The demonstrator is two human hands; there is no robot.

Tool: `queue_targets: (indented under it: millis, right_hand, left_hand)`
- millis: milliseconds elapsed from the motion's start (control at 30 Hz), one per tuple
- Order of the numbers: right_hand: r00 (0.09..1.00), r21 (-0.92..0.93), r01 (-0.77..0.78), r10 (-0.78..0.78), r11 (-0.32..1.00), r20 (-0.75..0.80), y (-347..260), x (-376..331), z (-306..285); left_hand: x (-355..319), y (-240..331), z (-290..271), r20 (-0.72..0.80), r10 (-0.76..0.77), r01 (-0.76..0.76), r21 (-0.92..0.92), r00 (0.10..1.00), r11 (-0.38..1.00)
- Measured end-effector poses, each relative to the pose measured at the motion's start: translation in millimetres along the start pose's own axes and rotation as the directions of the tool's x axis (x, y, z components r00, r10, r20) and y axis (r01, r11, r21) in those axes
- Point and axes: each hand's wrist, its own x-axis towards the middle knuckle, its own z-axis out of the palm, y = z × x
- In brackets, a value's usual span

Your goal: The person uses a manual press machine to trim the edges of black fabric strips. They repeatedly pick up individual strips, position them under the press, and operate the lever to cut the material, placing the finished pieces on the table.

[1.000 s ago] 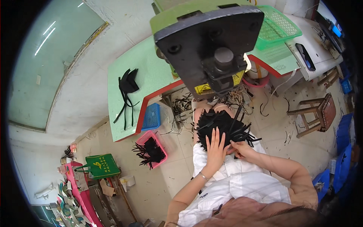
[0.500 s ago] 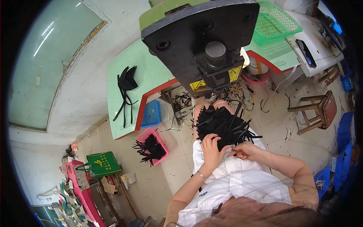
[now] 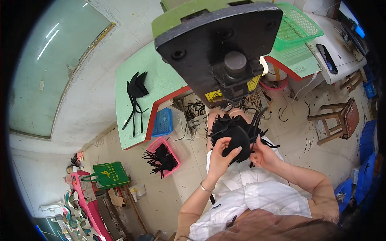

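A heap of black fabric pieces with narrow straps (image 3: 222,125) lies on my lap. In front of it my left hand (image 3: 220,157) grips one rounded black fabric piece (image 3: 238,140), thumb on the near face. At that piece's right edge, my right hand (image 3: 265,156) has its fingers pinched together on a black strap or edge; the exact spot is partly hidden by the fingers. Loose straps stick out above and to the right of my right hand. On the green table to the left rests a similar black strapped piece (image 3: 137,87).
A large black and green machine head (image 3: 217,44) hangs over the red-edged green table (image 3: 169,78). Left of my legs, a pink basket (image 3: 172,152) holds more black pieces, near a blue basket (image 3: 163,122). A green basket (image 3: 293,30) sits back right; a wooden stool (image 3: 337,120) stands right.
My left hand has raised one rounded black piece off the heap, its face now showing. My right hand has moved slightly up and closed at its edge. The view has shifted slightly.
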Motion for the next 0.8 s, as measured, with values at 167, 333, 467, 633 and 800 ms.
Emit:
queue_targets:
  millis: [167,333,467,633,800]
  right_hand:
    - [0.952,-0.321,0.091,0.011,0.943,0.305,-52,9,8]
    - [0.908,-0.614,0.411,-0.242,0.673,0.343,-105,-2,27]
    - [0.836,-0.765,0.514,-0.427,0.387,0.345,-138,-25,52]
    - [0.803,-0.774,0.559,-0.427,0.296,0.416,-148,-41,71]
    - [0.806,-0.77,0.556,-0.429,0.313,0.408,-147,-41,79]
  left_hand:
    - [16,48,21,0.11,0.311,-0.329,0.378,0.944,0.865]
    - [37,74,42,-0.036,0.355,-0.348,0.129,0.934,0.929]
    - [45,80,28,-0.029,0.313,-0.306,0.15,0.949,0.94]
    - [47,94,29,-0.068,0.222,-0.224,-0.026,0.973,0.974]
    - [48,102,25,-0.078,0.213,-0.218,-0.06,0.974,0.974]
